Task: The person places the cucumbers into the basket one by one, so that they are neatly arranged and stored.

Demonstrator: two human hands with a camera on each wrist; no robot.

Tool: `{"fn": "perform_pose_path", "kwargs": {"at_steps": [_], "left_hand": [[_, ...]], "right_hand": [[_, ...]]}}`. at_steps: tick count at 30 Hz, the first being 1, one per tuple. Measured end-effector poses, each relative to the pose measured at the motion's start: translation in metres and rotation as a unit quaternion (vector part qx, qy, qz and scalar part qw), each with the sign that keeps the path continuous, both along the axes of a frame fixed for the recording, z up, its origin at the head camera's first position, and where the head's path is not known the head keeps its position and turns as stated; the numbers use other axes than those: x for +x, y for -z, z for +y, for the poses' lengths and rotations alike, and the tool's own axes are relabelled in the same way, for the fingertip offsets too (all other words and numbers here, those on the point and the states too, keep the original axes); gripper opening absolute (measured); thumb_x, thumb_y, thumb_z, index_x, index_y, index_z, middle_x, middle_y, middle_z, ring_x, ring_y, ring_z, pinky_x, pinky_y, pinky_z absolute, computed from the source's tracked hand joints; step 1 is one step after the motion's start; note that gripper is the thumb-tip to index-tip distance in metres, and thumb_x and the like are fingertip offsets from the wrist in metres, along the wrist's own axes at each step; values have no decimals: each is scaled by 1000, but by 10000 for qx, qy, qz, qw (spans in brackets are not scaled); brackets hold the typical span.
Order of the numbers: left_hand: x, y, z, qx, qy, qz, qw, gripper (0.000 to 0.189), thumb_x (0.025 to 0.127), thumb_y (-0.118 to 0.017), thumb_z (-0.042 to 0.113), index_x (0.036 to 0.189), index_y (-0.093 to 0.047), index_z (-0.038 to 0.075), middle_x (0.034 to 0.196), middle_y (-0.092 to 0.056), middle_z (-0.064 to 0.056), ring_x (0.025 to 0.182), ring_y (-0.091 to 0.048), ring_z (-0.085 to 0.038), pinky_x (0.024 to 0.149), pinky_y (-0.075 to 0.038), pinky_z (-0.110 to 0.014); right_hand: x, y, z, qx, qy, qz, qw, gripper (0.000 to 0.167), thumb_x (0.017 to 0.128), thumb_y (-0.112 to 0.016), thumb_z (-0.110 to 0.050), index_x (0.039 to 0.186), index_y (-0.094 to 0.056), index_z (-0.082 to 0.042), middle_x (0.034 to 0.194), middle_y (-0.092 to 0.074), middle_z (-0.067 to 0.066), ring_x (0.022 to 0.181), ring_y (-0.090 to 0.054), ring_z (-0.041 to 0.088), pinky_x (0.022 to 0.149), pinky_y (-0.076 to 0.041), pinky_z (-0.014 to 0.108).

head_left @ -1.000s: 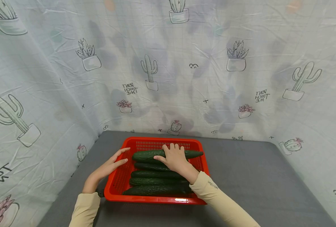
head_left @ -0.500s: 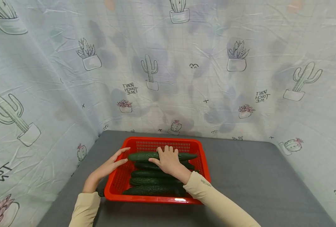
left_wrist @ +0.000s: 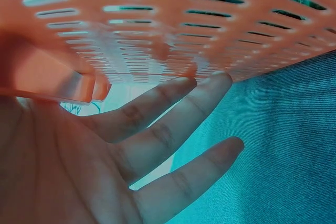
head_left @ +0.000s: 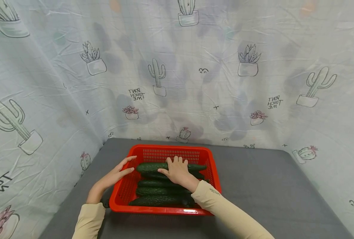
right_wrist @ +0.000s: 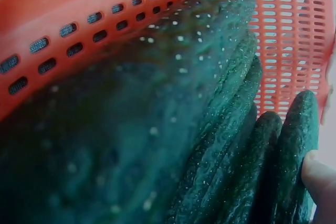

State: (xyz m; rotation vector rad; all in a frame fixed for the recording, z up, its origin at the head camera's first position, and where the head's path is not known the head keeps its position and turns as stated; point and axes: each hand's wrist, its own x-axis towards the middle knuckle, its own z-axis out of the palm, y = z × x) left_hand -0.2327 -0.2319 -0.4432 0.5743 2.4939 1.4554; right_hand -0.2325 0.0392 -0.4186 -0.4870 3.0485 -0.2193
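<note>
A red slotted basket (head_left: pixel 165 209) holds several dark green cucumbers (head_left: pixel 162 191) lying crosswise. My right hand (head_left: pixel 178 171) grips the farthest cucumber (head_left: pixel 151 167) from above around its middle. In the right wrist view, the thumb (right_wrist: pixel 317 174) presses against the side of that cucumber (right_wrist: pixel 296 150), which lies alongside the others. At the basket's left rim is my left hand (head_left: pixel 112 176), its index finger and thumb reaching over the edge. The left wrist view shows three of its fingers (left_wrist: pixel 173 135) extended, below the slotted basket wall (left_wrist: pixel 173 38).
The basket stands on a grey table (head_left: pixel 260 186), close to a curtain (head_left: pixel 182 76) printed with potted cacti. More grey surface extends to the right. In the right wrist view, a very large cucumber (right_wrist: pixel 131 114) fills the foreground.
My right hand has moved left and slightly nearer with the farthest cucumber, then settled a little lower in the basket with it. The left hand stays at the rim.
</note>
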Motion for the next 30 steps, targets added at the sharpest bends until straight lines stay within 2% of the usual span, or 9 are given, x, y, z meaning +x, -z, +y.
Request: {"fn": "perform_pose_path", "kwargs": {"at_steps": [11,23,30], "left_hand": [[0,1,-3,-42,-8,-49,10000,54,97,-46,27,145,-23,15,151,-15,-15,135,-19,-40,99,-29,-61],[1,3,-2,-8,23,-6,10000,52,98,-46,24,145,-24,15,151,-14,-17,135,-19,-42,98,-30,-62],[0,2,0,5,18,25,10000,52,98,-46,25,145,-24,15,151,-15,-16,134,-21,-42,98,-30,-61]], "right_hand": [[1,3,-2,124,7,-8,9999,61,86,-37,-66,118,-47,-14,108,-48,12,91,-44,29,72,-35,41],[5,4,2,-136,-222,35,9997,49,82,-54,-61,101,-46,-17,97,-44,8,85,-39,24,67,-30,35],[2,3,7,-147,-342,-154,9992,50,77,-64,-58,100,-44,-19,100,-41,7,89,-37,24,69,-28,36]]}}
